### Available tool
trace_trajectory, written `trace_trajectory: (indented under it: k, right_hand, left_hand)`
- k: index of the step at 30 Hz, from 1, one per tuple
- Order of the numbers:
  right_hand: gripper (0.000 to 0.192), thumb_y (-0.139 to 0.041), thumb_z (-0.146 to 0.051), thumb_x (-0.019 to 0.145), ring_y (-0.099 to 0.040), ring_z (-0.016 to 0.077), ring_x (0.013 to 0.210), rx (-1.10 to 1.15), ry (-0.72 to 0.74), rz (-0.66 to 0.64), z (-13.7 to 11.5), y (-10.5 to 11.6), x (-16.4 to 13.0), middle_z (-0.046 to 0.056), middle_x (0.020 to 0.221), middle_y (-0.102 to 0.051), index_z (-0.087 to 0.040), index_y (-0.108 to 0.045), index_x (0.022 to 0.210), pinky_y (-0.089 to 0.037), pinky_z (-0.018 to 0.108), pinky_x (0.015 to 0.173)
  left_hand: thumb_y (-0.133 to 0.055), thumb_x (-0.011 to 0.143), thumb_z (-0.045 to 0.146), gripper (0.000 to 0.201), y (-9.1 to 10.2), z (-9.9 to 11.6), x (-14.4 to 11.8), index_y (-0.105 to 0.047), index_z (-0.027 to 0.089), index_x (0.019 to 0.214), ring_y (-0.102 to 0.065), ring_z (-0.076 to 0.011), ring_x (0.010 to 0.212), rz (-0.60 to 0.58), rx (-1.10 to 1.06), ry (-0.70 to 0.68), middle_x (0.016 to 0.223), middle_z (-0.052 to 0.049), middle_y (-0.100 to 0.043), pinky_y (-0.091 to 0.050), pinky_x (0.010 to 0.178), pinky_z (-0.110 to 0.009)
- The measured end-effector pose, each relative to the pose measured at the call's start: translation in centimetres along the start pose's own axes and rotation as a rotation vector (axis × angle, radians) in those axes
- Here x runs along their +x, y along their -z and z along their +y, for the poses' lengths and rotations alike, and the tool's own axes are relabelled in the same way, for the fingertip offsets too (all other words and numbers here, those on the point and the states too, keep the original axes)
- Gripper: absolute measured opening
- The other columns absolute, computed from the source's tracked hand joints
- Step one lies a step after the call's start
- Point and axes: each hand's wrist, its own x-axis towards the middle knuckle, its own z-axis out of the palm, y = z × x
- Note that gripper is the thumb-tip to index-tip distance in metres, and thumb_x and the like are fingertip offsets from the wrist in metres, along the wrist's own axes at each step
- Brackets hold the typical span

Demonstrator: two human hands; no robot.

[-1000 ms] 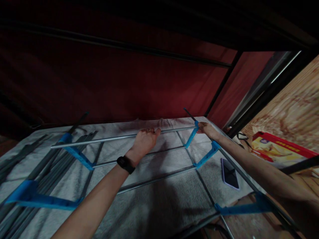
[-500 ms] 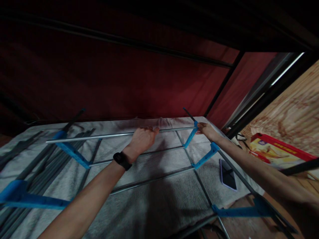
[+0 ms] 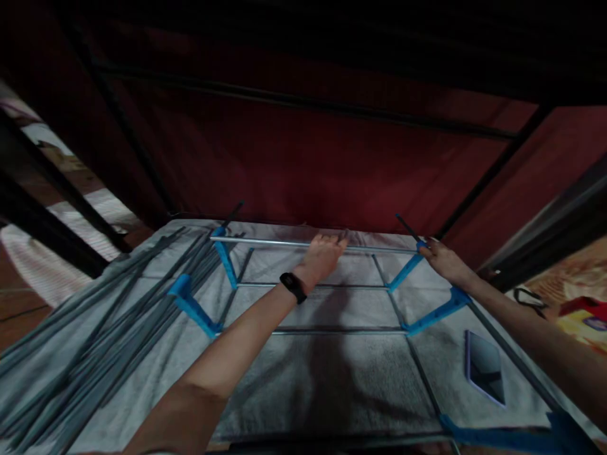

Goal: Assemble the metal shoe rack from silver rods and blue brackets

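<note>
A rack frame of silver rods and blue plastic connectors lies on a grey towel (image 3: 308,373). My left hand (image 3: 323,255), with a black watch on the wrist, is closed over the top silver rod (image 3: 265,242) near its middle. At the rod's right end my right hand (image 3: 440,259) holds the blue connector (image 3: 406,270). A thin dark rod (image 3: 406,226) sticks up from that corner. Another blue connector (image 3: 225,262) carries the rod's left end.
Several loose dark rods (image 3: 95,328) lie in a pile on the left of the towel. A phone (image 3: 484,366) lies face up at the right. A red curtain (image 3: 303,158) hangs behind, framed by black bars. A red box (image 3: 583,309) sits far right.
The view has swung left, so the frame now sits in the middle and the rod pile shows. Both hands keep their hold on the top rod and its right connector.
</note>
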Motion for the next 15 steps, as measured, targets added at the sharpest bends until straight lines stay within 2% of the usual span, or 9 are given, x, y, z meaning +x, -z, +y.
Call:
trace_trajectory:
  k: [3,5,8,11,13,15]
  right_hand:
    - [0.054,-0.042,-0.041,0.096,-0.062,0.0342,0.12,-0.162,0.274,0.101,-1.5,-0.1,0.2,0.026,0.128,-0.064,-0.005,-0.057,0.132,-0.048,0.046,0.103]
    - [0.051,-0.04,-0.04,0.096,-0.062,0.0334,0.118,-0.186,0.415,0.115,-3.8,-0.4,0.0,0.024,0.125,-0.065,-0.007,-0.058,0.131,-0.048,0.048,0.103]
    - [0.05,-0.036,-0.039,0.099,-0.06,0.0313,0.121,-0.148,0.556,0.109,-8.8,-1.0,-0.5,0.02,0.126,-0.065,-0.01,-0.057,0.133,-0.046,0.047,0.105]
    - [0.051,-0.036,-0.037,0.1,-0.055,0.029,0.128,-0.075,0.676,0.08,-14.6,-1.8,-1.4,0.018,0.137,-0.06,-0.013,-0.05,0.143,-0.044,0.046,0.107]
    - [0.052,-0.037,-0.035,0.1,-0.053,0.0285,0.131,-0.032,0.737,0.056,-18.4,-2.3,-2.1,0.017,0.142,-0.057,-0.013,-0.046,0.146,-0.042,0.047,0.109]
    - [0.051,-0.037,-0.032,0.101,-0.051,0.028,0.133,0.009,0.795,0.043,-21.6,-2.7,-2.9,0.017,0.145,-0.055,-0.013,-0.045,0.148,-0.039,0.047,0.112]
  left_hand:
    - [-0.056,0.096,0.028,0.051,1.0,-1.4,-0.1,-0.051,0.021,0.146,-0.058,-0.0285,0.122,-0.041,-0.041,0.026,0.134,-0.014,-0.063,-0.037,0.107,-0.044]
    - [-0.057,0.096,0.037,0.058,2.0,-2.6,0.3,-0.045,0.023,0.151,-0.053,-0.03,0.131,-0.1,-0.091,0.051,0.145,-0.014,-0.056,-0.035,0.111,-0.046]
    - [-0.047,0.1,0.048,0.061,4.0,-4.6,1.5,-0.042,0.021,0.153,-0.048,-0.0305,0.137,-0.134,-0.16,0.12,0.153,-0.015,-0.049,-0.036,0.111,-0.046]
    - [-0.04,0.102,0.047,0.056,6.7,-7.5,2.0,-0.047,0.018,0.149,-0.049,-0.0299,0.135,-0.067,-0.146,0.194,0.15,-0.016,-0.051,-0.036,0.111,-0.046]
    - [-0.041,0.102,0.044,0.052,8.5,-10.2,1.3,-0.052,0.018,0.145,-0.05,-0.0304,0.133,-0.026,-0.088,0.26,0.147,-0.016,-0.054,-0.035,0.111,-0.047]
    - [-0.047,0.1,0.041,0.048,9.9,-13.4,-0.4,-0.056,0.019,0.141,-0.051,-0.0313,0.133,-0.01,-0.041,0.381,0.146,-0.015,-0.055,-0.037,0.111,-0.047]
